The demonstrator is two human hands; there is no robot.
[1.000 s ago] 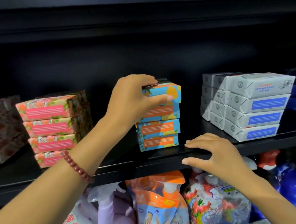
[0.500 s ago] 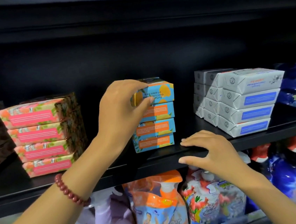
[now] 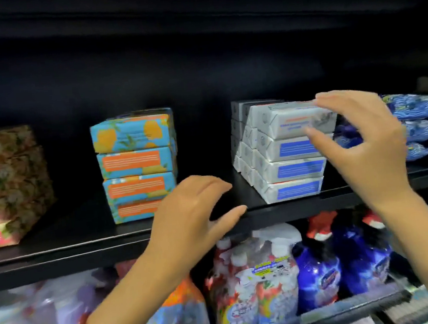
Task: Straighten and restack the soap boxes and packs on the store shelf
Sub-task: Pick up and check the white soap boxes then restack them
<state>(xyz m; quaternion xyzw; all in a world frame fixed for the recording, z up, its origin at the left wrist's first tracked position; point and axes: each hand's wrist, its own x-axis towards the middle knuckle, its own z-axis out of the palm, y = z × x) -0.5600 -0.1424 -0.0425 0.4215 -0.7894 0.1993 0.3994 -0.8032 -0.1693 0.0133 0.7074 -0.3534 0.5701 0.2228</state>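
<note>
Shelf (image 3: 84,244): black store shelf with four groups of soap on it. Left to right that's pink boxes (image 3: 4,189), a blue-orange stack (image 3: 137,167), a white stack (image 3: 291,153) and blue packs (image 3: 413,111).

White stack: four boxes high at the front with more behind, sitting at the shelf's front edge on the right. Long sides run left to right along the shelf, skewed a little.

Top white box (image 3: 293,121): pretty sure this is the next one to fix. It sticks out to the right past the boxes under it and shows a different face from the blue-panel ones. It's straight ahead of the right hand, so that hand is way closer.

Right hand (image 3: 364,143): spread wide, fingers arched over the box's right end with the thumb low in front. Not gripping anything. Too blurry to say if it's touching yet.

Left hand (image 3: 192,217): loose, holding nothing, at the shelf lip between the blue-orange and white stacks.
</note>
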